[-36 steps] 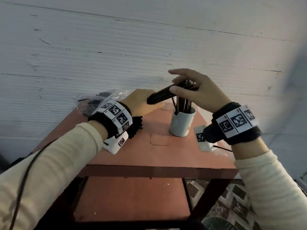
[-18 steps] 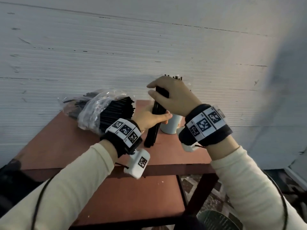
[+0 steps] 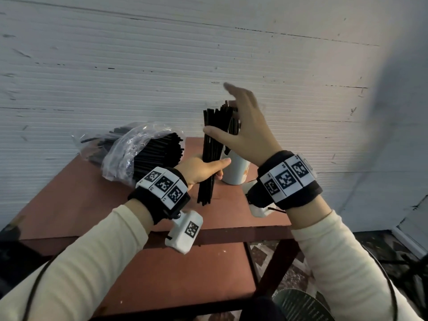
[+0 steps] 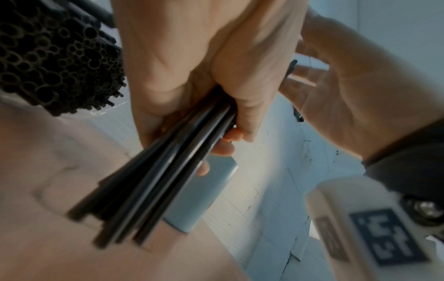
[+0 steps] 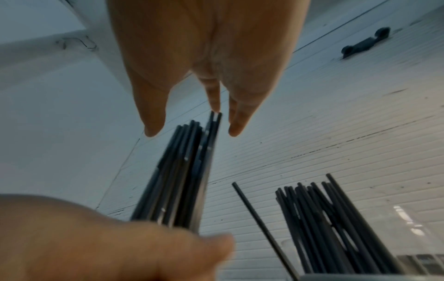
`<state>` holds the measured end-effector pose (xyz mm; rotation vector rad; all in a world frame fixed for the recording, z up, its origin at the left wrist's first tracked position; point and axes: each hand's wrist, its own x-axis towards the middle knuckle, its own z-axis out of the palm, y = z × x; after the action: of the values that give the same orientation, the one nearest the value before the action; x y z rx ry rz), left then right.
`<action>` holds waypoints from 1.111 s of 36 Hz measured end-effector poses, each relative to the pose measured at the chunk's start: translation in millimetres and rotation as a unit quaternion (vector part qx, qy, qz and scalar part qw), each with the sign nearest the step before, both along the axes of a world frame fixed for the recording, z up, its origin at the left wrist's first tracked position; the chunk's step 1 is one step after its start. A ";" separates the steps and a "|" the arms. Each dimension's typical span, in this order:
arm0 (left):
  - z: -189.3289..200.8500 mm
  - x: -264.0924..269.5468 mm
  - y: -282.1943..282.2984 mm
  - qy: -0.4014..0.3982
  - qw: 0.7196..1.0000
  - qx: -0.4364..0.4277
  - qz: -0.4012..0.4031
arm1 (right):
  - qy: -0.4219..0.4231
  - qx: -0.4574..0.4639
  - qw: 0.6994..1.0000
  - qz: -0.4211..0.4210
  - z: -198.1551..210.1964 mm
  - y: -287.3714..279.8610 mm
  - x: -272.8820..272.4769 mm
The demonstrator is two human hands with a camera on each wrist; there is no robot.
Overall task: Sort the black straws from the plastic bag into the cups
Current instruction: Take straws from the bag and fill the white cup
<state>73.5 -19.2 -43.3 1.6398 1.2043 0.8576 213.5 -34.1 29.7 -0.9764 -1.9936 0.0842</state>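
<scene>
My left hand [image 3: 215, 169] grips an upright bundle of black straws [image 3: 214, 140] around its lower half; the bundle's lower ends stand just above the red-brown table [image 3: 81, 205]. My right hand [image 3: 222, 110] is at the bundle's top with fingers straight, thumb lying against the straws. In the right wrist view the fingertips [image 5: 236, 129] hover at the straw tops [image 5: 213, 116]. Just behind the bundle stands a white cup [image 3: 238, 172] holding several straws [image 5: 324, 218]. The clear plastic bag [image 3: 129, 147] full of black straws [image 4: 48, 57] lies at the table's back left.
A white ribbed wall [image 3: 301, 89] rises directly behind the table. Below the tabletop is a lower red-brown shelf [image 3: 173, 274]. Patterned floor tiles [image 3: 289, 281] show at the lower right beside the table leg.
My right hand, curled over the bundle's top half a second ago, has straightened its fingers. The bundle, earlier lying across both hands, now stands upright in my left hand.
</scene>
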 end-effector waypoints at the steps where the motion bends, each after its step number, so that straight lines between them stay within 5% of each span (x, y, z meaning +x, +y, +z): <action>1: 3.4 -0.5 -1.4 -0.015 1.000 0.014 -0.011 | 0.020 -0.002 1.000 -0.011 0.9 -2.4 3.1; 5: 18.3 -2.2 -6.9 -0.012 0.996 0.062 -0.067 | 0.014 -0.066 0.997 -0.042 -0.1 -3.9 14.0; 10: 28.8 5.1 -17.8 0.040 0.978 0.059 -0.195 | -0.024 -0.223 0.970 0.088 -3.9 -7.2 17.4; 13: 28.0 15.4 -21.7 0.033 0.978 0.063 -0.197 | -0.029 -0.223 0.969 0.101 -7.5 -5.6 18.2; 18: 23.8 28.2 -11.2 0.038 0.992 0.036 -0.111 | 0.089 -0.184 0.977 0.056 11.2 4.2 33.1; 22: 18.6 34.5 6.5 0.009 0.999 0.016 0.041 | 0.233 -0.118 0.965 -0.026 38.0 21.8 52.0; 26: 11.2 36.1 31.7 0.037 0.995 0.005 0.095 | 0.268 -0.099 0.955 -0.078 52.6 44.1 62.0; 34: 13.8 44.1 61.7 0.077 0.996 0.028 0.037 | 0.115 -0.206 0.962 -0.136 35.7 88.1 48.9; 40: 16.5 42.6 58.4 0.063 0.998 0.027 0.004 | -0.062 -0.310 0.940 -0.132 18.3 87.8 43.9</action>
<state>116.1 39.2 -26.8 1.7562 1.2832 0.8083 257.4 53.7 48.0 -1.6774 -1.9614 0.5382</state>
